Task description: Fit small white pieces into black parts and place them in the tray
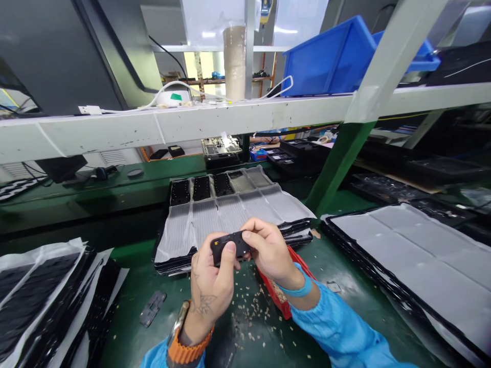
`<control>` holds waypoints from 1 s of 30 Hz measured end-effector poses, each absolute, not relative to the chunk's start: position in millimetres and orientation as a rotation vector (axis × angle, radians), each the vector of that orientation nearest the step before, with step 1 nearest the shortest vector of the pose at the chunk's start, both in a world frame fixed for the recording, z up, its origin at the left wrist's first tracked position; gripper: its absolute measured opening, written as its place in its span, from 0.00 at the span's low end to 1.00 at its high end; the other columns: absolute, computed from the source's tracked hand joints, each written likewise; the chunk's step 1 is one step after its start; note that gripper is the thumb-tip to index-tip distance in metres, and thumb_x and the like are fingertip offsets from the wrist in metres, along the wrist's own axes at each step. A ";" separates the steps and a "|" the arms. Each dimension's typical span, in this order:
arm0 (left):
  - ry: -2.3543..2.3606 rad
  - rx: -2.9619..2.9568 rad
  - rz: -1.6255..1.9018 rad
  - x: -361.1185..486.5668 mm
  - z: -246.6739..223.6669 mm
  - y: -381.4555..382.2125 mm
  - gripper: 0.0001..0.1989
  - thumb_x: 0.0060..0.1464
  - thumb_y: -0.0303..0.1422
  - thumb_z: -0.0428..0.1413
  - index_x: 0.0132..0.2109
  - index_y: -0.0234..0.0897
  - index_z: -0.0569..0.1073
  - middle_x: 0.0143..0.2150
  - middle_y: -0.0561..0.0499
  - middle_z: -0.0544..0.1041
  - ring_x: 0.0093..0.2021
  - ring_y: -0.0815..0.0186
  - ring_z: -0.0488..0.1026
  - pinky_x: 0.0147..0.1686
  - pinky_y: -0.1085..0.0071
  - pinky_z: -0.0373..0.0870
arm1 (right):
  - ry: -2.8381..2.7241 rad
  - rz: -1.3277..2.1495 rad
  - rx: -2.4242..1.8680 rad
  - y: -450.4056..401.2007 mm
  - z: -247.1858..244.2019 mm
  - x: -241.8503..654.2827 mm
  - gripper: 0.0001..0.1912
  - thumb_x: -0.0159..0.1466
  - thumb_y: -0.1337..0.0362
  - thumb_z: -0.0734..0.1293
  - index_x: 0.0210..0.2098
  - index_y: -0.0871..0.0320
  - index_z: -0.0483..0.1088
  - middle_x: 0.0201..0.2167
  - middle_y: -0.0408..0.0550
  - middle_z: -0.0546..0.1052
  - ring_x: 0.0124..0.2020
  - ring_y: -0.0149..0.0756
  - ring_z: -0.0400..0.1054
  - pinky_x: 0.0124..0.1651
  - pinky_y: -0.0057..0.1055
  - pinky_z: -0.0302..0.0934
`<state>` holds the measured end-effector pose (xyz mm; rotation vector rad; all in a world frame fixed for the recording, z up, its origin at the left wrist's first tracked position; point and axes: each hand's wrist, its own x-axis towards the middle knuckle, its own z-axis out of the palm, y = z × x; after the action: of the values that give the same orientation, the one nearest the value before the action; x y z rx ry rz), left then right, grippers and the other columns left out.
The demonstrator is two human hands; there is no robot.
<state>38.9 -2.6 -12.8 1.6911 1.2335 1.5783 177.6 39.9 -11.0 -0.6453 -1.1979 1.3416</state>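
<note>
Lying crosswise at frame center, long axis left to right: small black plastic part (230,246), being gripped at both ends above the green bench (126,327). Curling up from below, left hand (210,286), thumb pressing its face. Closing on the right end, right hand (270,253), wrist bent inward. Sitting just behind, stacked trays (230,209). No legible writing.

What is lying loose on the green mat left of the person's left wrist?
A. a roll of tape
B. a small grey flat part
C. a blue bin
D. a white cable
B: a small grey flat part lies alone on the green mat, left of the left hand, which with the right hand holds a black part.
</note>
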 end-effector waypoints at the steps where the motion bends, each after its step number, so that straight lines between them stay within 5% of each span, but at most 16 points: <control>1: 1.211 1.673 1.565 39.4 -14.0 -2.4 0.09 0.68 0.39 0.55 0.43 0.39 0.73 0.23 0.58 0.74 0.23 0.69 0.73 0.28 0.74 0.69 | -1.176 1.335 -0.639 39.9 -11.8 176.5 0.11 0.60 0.59 0.70 0.26 0.59 0.68 0.17 0.39 0.69 0.16 0.25 0.61 0.19 0.21 0.56; 9: 0.997 1.427 1.489 42.5 -16.3 1.7 0.12 0.69 0.43 0.52 0.44 0.39 0.70 0.24 0.57 0.74 0.25 0.68 0.73 0.30 0.72 0.71 | -1.266 1.457 -0.524 40.1 -6.7 177.9 0.10 0.64 0.58 0.67 0.30 0.56 0.64 0.16 0.39 0.73 0.15 0.30 0.67 0.19 0.23 0.58; 14: 0.988 1.335 1.387 31.1 -7.9 6.3 0.11 0.68 0.38 0.49 0.50 0.39 0.70 0.28 0.54 0.79 0.29 0.65 0.76 0.31 0.72 0.71 | -1.470 1.244 -0.731 38.7 3.9 188.8 0.14 0.65 0.55 0.70 0.32 0.58 0.67 0.19 0.39 0.72 0.16 0.25 0.62 0.19 0.21 0.56; 23: 1.102 1.438 1.365 29.9 -5.3 8.3 0.17 0.67 0.39 0.48 0.32 0.38 0.73 0.19 0.53 0.76 0.22 0.65 0.74 0.28 0.72 0.69 | -1.609 1.113 -0.783 36.4 9.2 197.1 0.09 0.65 0.59 0.68 0.35 0.59 0.70 0.22 0.39 0.71 0.19 0.24 0.62 0.22 0.22 0.57; 27: 1.101 1.358 1.506 31.0 -7.7 9.8 0.18 0.67 0.39 0.47 0.30 0.39 0.70 0.21 0.52 0.77 0.22 0.65 0.73 0.27 0.72 0.69 | -1.587 1.255 -0.747 38.7 4.2 192.2 0.12 0.64 0.56 0.71 0.37 0.58 0.68 0.25 0.41 0.73 0.20 0.26 0.66 0.24 0.23 0.62; 30: 1.098 1.518 1.295 23.5 -4.9 11.3 0.19 0.69 0.42 0.48 0.32 0.38 0.71 0.24 0.51 0.79 0.25 0.65 0.75 0.30 0.72 0.71 | -1.479 1.194 -0.774 40.9 3.8 190.5 0.15 0.64 0.54 0.70 0.32 0.57 0.65 0.20 0.40 0.72 0.20 0.28 0.66 0.24 0.24 0.62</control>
<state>23.5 11.3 -4.9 1.5182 1.0981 1.2954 190.5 40.9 3.8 -0.7738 -1.4793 1.1944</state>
